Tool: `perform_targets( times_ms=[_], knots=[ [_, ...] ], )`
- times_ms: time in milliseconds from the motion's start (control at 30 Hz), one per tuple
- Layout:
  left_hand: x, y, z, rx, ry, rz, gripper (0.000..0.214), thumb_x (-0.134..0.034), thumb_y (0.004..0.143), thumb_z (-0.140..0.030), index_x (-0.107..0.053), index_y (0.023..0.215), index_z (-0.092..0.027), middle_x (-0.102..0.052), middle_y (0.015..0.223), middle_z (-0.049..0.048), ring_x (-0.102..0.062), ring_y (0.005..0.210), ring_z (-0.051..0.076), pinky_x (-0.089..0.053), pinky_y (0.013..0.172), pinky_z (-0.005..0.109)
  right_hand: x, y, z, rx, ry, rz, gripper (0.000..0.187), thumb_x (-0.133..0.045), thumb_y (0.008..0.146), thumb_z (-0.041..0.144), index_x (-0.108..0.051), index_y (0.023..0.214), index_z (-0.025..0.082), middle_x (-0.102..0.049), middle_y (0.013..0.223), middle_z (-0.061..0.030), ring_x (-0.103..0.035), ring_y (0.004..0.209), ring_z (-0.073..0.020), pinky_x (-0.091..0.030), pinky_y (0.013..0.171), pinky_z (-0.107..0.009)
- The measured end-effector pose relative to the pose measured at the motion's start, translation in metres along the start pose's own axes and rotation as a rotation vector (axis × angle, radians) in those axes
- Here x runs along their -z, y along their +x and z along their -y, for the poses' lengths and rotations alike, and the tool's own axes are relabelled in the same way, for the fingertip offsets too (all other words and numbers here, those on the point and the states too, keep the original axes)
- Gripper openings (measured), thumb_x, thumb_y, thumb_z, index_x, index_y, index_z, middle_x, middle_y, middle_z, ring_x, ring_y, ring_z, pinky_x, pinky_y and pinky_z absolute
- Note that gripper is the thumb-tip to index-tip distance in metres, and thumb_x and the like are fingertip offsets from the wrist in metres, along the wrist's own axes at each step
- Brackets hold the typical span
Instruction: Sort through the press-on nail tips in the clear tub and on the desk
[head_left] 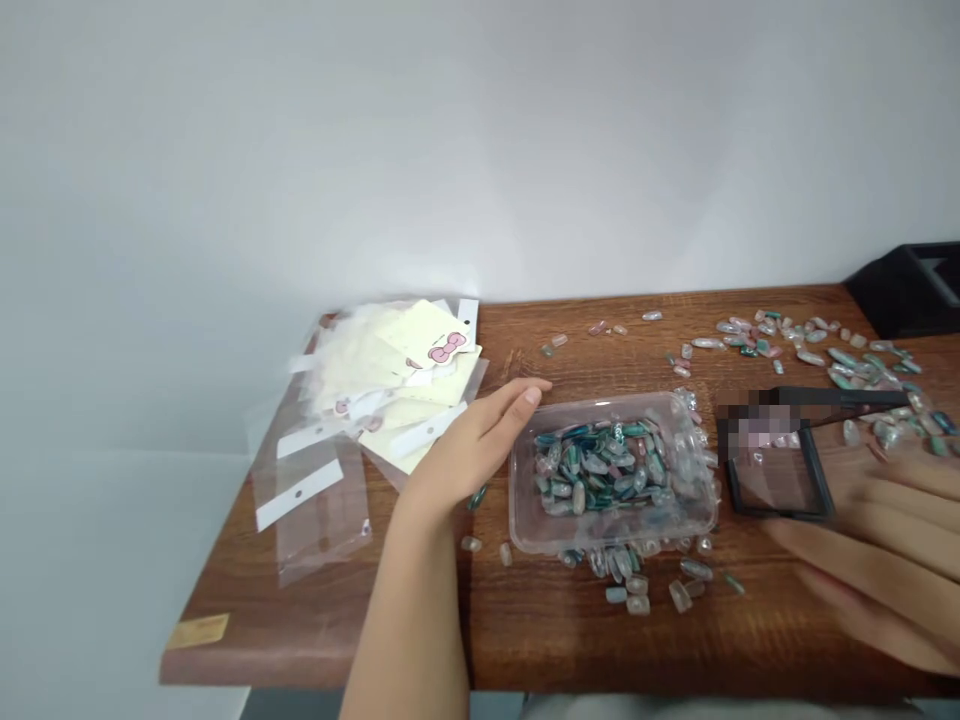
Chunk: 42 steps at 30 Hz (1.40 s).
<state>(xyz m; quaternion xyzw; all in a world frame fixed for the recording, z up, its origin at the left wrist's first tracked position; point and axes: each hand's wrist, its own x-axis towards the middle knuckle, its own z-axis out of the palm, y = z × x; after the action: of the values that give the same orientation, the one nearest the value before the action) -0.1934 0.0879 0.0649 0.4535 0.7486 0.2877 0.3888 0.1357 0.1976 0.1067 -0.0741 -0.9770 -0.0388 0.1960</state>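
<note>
A clear plastic tub (525, 525) holds a heap of teal, clear and pinkish false nails (600, 465). My left hand (480, 435) lies at the tub's left back corner, fingers stretched out, the thumb close to the rim; whether it touches cannot be told. On the right, my right hand (877, 560) is smeared by motion, with its fingers extended and apart, and nothing shows in it. Just beyond its fingertips lies a small black square frame or open case (819, 475) with a few pale nails at its back; part of it is pixelated.
Loose false nails (814, 335) are scattered at the back right, with more (622, 570) in front of the tub. Clear bags with cream cards (405, 340) pile up at the back left. A black holder (900, 290) stands by the wall (480, 150).
</note>
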Motion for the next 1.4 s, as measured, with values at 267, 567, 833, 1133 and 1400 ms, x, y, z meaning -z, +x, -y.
perform_targets(
  times_ms=[267,567,833,1133,1400],
  knots=[
    [-0.003,-0.002,0.001,-0.131,0.120,0.028,0.040,-0.038,0.094,-0.050,-0.059,0.118,-0.025,-0.068,0.122,0.0024,-0.061,0.113,0.023,-0.043,0.102,0.037,-0.082,0.125,0.038,0.254,0.138,0.460,0.016,-0.051,0.096,0.023,-0.064,0.088,0.017,-0.067,0.071,-0.0036,-0.057,0.062,-0.0156,-0.026,0.060,-0.030],
    [-0.007,0.001,-0.002,-0.208,0.176,0.000,0.038,-0.035,0.097,-0.045,-0.063,0.111,-0.024,-0.072,0.111,0.0021,-0.064,0.103,0.021,-0.045,0.095,0.036,-0.080,0.115,0.020,0.130,0.044,0.561,0.013,-0.057,0.093,0.021,-0.067,0.086,0.019,-0.068,0.072,-0.0020,-0.064,0.066,-0.0193,-0.033,0.063,-0.031],
    [-0.008,0.002,-0.001,-0.212,0.197,-0.005,0.038,-0.035,0.096,-0.044,-0.063,0.110,-0.023,-0.071,0.111,0.0028,-0.063,0.104,0.023,-0.045,0.095,0.037,-0.089,0.117,0.029,0.192,0.120,0.581,0.015,-0.053,0.096,0.020,-0.068,0.096,0.019,-0.070,0.080,-0.0035,-0.065,0.072,-0.0178,-0.033,0.062,-0.029],
    [-0.010,0.003,-0.002,-0.212,0.205,-0.006,0.040,-0.034,0.096,-0.047,-0.063,0.109,-0.023,-0.072,0.109,0.0033,-0.064,0.102,0.023,-0.045,0.094,0.037,-0.082,0.118,0.025,0.149,0.087,0.558,0.019,-0.051,0.097,0.023,-0.069,0.096,0.017,-0.071,0.081,-0.0063,-0.066,0.073,-0.0198,-0.037,0.064,-0.030],
    [-0.010,0.004,-0.003,-0.203,0.213,-0.006,0.040,-0.034,0.095,-0.047,-0.063,0.108,-0.023,-0.072,0.109,0.0030,-0.065,0.101,0.023,-0.046,0.094,0.037,-0.080,0.114,0.020,0.099,0.034,0.673,0.019,-0.053,0.096,0.022,-0.069,0.088,0.018,-0.071,0.078,-0.0056,-0.067,0.072,-0.0216,-0.039,0.063,-0.031]
  ],
)
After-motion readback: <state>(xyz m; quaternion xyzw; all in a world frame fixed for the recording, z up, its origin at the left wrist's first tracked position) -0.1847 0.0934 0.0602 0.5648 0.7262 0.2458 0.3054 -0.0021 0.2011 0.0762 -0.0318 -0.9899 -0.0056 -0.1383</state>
